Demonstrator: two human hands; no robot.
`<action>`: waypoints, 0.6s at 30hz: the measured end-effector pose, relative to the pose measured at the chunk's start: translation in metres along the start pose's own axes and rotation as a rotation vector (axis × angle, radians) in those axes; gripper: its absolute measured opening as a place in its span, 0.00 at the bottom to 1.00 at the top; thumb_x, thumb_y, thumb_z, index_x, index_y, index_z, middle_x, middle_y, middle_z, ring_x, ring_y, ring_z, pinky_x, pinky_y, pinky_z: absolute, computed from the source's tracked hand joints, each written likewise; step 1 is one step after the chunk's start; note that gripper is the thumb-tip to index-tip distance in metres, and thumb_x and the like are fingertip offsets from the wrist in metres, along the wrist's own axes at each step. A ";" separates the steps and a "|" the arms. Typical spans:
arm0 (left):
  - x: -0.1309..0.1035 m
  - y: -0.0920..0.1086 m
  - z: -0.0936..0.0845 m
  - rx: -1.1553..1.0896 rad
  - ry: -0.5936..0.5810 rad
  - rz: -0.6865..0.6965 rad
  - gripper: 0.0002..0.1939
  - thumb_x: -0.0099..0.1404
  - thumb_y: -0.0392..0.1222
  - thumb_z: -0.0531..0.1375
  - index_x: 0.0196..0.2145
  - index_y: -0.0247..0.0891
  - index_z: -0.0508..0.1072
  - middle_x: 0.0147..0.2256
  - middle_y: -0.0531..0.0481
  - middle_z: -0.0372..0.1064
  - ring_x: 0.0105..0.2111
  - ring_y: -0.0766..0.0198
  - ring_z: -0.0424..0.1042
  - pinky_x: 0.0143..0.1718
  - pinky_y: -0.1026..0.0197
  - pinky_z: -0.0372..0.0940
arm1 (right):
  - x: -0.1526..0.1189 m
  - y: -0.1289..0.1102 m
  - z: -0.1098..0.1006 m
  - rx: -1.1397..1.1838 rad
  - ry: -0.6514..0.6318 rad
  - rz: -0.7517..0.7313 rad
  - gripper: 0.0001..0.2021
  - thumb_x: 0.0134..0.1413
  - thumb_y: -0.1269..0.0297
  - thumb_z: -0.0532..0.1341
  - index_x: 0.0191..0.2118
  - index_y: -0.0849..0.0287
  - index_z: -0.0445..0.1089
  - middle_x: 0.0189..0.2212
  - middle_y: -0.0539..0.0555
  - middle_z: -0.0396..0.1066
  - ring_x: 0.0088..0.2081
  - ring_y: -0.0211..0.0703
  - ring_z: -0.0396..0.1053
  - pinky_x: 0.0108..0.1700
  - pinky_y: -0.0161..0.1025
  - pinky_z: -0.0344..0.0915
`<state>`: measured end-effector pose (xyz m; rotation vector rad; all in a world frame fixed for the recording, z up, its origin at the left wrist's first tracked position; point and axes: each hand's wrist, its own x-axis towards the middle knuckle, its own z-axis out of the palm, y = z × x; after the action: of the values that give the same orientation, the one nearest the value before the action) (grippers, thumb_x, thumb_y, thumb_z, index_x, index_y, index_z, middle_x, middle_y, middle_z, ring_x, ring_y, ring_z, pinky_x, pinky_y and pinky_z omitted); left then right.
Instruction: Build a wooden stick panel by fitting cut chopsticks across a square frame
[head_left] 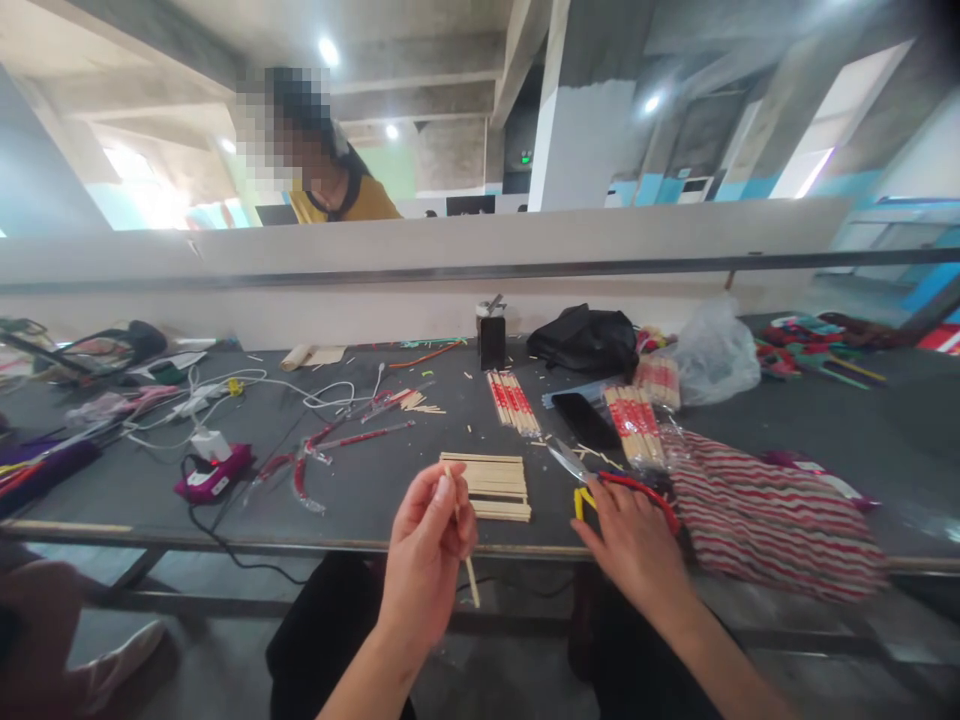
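Note:
Near the table's front edge, my left hand point(431, 535) is closed around a thin wooden stick point(472, 582), whose lower end points down past the edge. Just beyond it several flat sticks point(496, 487) lie side by side in a block. My right hand point(637, 535) rests over the handles of a pair of scissors point(568, 461) with red on them; its thumb is apart from the fingers, and whether it grips them is unclear. A yellow object point(583, 503) lies by its thumb.
Red-and-white stick packs point(512, 403), a phone point(585, 421), a black bag point(581, 338) and a striped cloth point(772, 515) lie on the dark table point(420, 490). Cables and a purple power strip point(215, 473) are left. A person point(345, 195) is beyond the partition.

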<state>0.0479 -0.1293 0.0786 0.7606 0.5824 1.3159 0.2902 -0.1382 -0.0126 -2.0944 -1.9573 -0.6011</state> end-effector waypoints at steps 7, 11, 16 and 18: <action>-0.008 0.007 0.012 0.046 -0.080 -0.203 0.16 0.62 0.48 0.60 0.45 0.37 0.72 0.21 0.57 0.55 0.18 0.77 0.49 0.18 0.69 0.42 | 0.020 0.005 -0.008 -0.115 -0.093 0.026 0.20 0.55 0.58 0.59 0.52 0.60 0.66 0.39 0.64 0.70 0.38 0.56 0.67 0.38 0.46 0.62; -0.008 0.009 0.017 0.055 -0.149 -0.278 0.15 0.62 0.47 0.61 0.41 0.34 0.73 0.19 0.58 0.52 0.16 0.78 0.46 0.18 0.68 0.39 | 0.027 0.014 -0.008 -0.046 -0.215 0.043 0.21 0.51 0.63 0.63 0.51 0.61 0.67 0.38 0.64 0.70 0.39 0.55 0.70 0.40 0.44 0.63; -0.006 0.007 0.020 0.089 -0.182 -0.286 0.13 0.62 0.48 0.60 0.38 0.34 0.73 0.19 0.58 0.51 0.16 0.77 0.45 0.18 0.68 0.37 | 0.037 0.025 -0.016 0.131 -0.389 0.167 0.22 0.48 0.70 0.59 0.52 0.65 0.66 0.36 0.65 0.71 0.33 0.53 0.73 0.35 0.42 0.64; -0.005 0.006 0.022 0.131 -0.181 -0.243 0.13 0.61 0.48 0.61 0.38 0.34 0.73 0.19 0.58 0.51 0.17 0.77 0.46 0.18 0.68 0.38 | 0.040 0.031 -0.022 0.277 -0.363 0.223 0.23 0.47 0.70 0.59 0.52 0.64 0.65 0.34 0.62 0.72 0.34 0.52 0.73 0.35 0.42 0.64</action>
<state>0.0598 -0.1374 0.0971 0.8772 0.5996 0.9810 0.3191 -0.1145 0.0276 -2.3127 -1.8044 0.0967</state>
